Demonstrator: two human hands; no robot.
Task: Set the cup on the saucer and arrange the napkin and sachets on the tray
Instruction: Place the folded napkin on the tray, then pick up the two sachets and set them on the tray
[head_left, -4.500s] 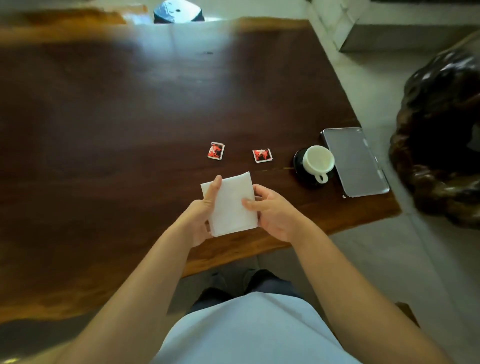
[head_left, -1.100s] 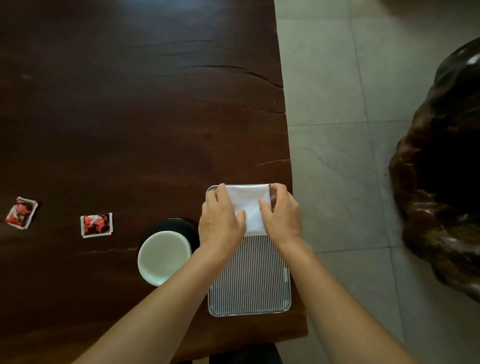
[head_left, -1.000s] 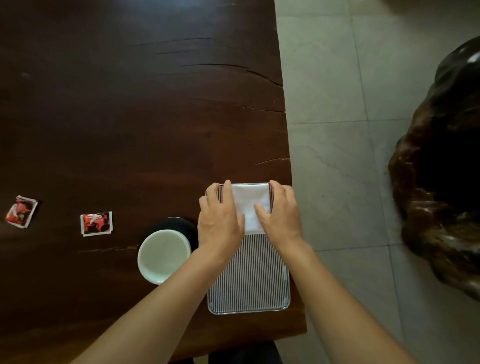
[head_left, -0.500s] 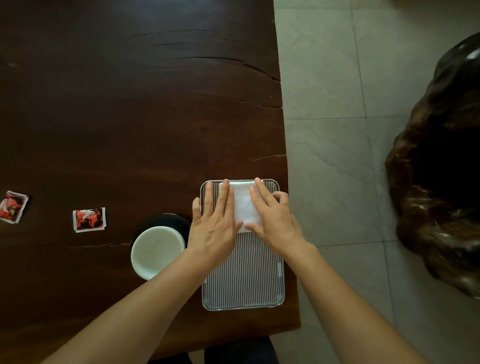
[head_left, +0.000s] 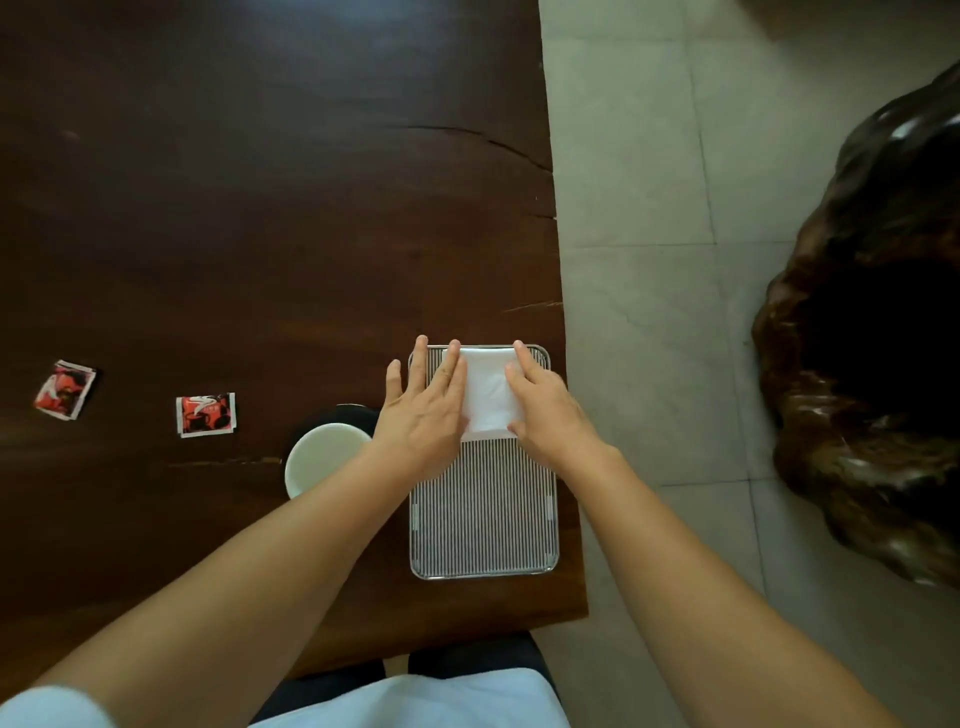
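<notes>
A folded white napkin (head_left: 487, 395) lies flat on the far end of the ribbed metal tray (head_left: 483, 519) at the table's right edge. My left hand (head_left: 423, 410) rests flat with spread fingers on the napkin's left side. My right hand (head_left: 545, 410) lies flat on its right side. Left of the tray, a white cup (head_left: 322, 457) stands on a black saucer (head_left: 358, 413), partly hidden by my left forearm. Two red sachets lie on the table: one (head_left: 205, 414) left of the cup, the other (head_left: 65, 389) further left.
The dark wooden table (head_left: 260, 208) ends just right of the tray, with a cracked edge. Grey tiled floor (head_left: 649, 208) lies beyond. A large dark carved wooden piece (head_left: 872, 338) stands at the right.
Both hands carried the napkin from in front of me to the tray's far end, laid it down, and flattened out on it. My view shifted right and down over the tray.
</notes>
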